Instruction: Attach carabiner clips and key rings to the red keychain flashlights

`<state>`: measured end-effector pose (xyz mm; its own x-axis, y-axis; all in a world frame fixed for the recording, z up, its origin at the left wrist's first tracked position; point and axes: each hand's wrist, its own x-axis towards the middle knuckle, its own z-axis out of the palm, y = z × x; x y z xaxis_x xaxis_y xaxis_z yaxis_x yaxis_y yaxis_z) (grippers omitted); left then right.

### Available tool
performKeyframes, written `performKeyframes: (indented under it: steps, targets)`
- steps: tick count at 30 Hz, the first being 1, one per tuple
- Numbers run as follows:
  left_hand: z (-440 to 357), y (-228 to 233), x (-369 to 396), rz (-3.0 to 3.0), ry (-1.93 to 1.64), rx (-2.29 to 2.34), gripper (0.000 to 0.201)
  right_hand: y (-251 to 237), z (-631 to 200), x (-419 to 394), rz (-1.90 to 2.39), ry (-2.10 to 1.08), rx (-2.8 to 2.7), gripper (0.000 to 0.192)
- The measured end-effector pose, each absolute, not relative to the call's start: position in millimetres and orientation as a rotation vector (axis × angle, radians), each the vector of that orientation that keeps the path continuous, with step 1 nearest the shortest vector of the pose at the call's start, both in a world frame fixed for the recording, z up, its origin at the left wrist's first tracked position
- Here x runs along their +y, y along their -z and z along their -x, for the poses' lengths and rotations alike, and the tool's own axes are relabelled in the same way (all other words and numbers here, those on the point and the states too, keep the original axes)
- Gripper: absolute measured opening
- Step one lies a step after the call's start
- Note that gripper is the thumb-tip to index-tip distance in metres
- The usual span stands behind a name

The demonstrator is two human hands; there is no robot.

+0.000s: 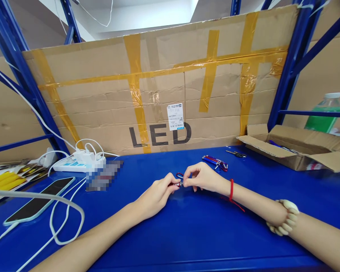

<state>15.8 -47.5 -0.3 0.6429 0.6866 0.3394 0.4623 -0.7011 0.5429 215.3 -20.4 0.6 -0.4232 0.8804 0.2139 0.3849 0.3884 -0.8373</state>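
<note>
Both my hands meet above the middle of the blue shelf surface (187, 234). With thumb and fingers closed, my left hand (156, 193) pinches a small red clip (175, 184) that has a silvery metal end; most of it is covered by the fingers. A thin red loop (179, 175) shows just behind the fingertips, and I cannot tell whether it belongs to the clip. My right hand (204, 176) is curled in a pinch right beside the metal end. What lies between its fingertips is too small to make out.
Beyond my right hand lie several slim red and blue clips (215, 162) with rings, and keys (236, 153). An opened cardboard box (280, 153) stands at right. On the left are a phone (39, 200), a power strip (79, 163) and loose white cables (66, 211).
</note>
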Motion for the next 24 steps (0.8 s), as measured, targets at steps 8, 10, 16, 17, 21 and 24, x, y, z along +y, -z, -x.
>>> performKeyframes:
  steps: [8,10,16,17,21,24]
  targets:
    - [-19.4,1.6,-51.2,-2.433,-0.705,0.897,0.013,-3.7,-219.4,-24.1,0.951,-0.971,-2.08,0.023]
    - [-21.1,0.3,-53.2,-2.416,-0.689,0.881,0.012,-4.2,-221.7,-24.3,0.929,-0.935,-2.152,0.024]
    - [-21.7,-0.2,-55.5,-2.426,-0.615,0.833,0.013,-7.5,-226.9,-25.6,0.887,-0.757,-2.402,0.027]
    - [-21.4,0.4,-55.2,-2.421,-0.636,0.846,0.013,-8.3,-227.0,-26.3,0.863,-0.717,-2.418,0.027]
    - [-21.2,2.0,-54.8,-2.405,-0.681,0.842,0.014,-13.8,-226.0,-30.6,0.768,-0.533,-2.506,0.027]
    - [-22.1,2.7,-55.2,-2.377,-0.718,0.85,0.014,-19.2,-225.1,-34.0,0.743,-0.409,-2.562,0.029]
